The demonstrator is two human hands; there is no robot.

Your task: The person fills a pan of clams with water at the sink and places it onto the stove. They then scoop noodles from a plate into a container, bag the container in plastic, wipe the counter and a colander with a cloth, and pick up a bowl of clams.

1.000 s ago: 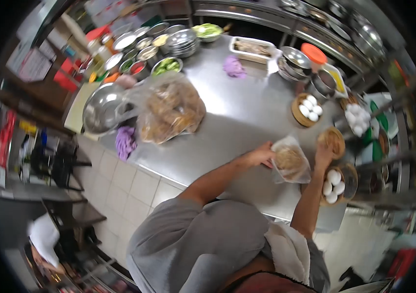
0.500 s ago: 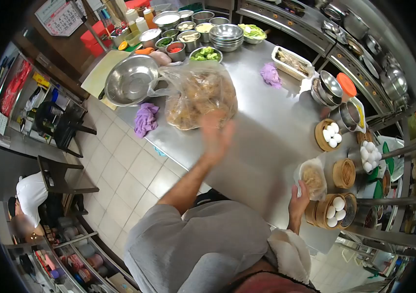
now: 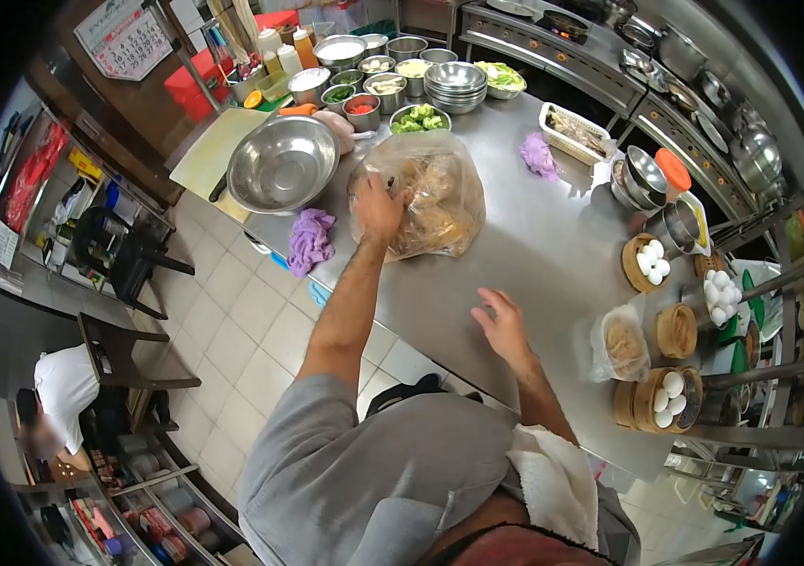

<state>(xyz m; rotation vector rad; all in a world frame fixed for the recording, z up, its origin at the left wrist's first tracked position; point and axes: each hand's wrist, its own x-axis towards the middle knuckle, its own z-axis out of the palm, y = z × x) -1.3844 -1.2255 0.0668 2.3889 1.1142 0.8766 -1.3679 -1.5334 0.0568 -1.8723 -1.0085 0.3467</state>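
Observation:
On the large clear plastic bag (image 3: 435,203) of brownish food rests my left hand (image 3: 379,208), at the bag's left side, its fingers partly spread on the plastic. My right hand (image 3: 504,325) hovers over the steel table (image 3: 430,302), fingers apart, holding nothing. A smaller clear bag (image 3: 621,344) of light brown food lies at the right, beside an empty bamboo steamer (image 3: 677,330) and a steamer with white eggs (image 3: 671,401). Left of the large bag are a steel bowl (image 3: 283,163) and a purple cloth (image 3: 310,241).
Steel containers of ingredients (image 3: 361,111) and stacked bowls (image 3: 456,85) line the back. A white basket (image 3: 572,132) and another purple cloth (image 3: 538,156) lie back right. A knife (image 3: 218,189) is by the cutting board (image 3: 202,160). A person in white (image 3: 64,391) is at lower left.
My left hand has moved from the small bag to the large one, whose top is now pushed open or flattened. My right hand has left the small bag and moved left.

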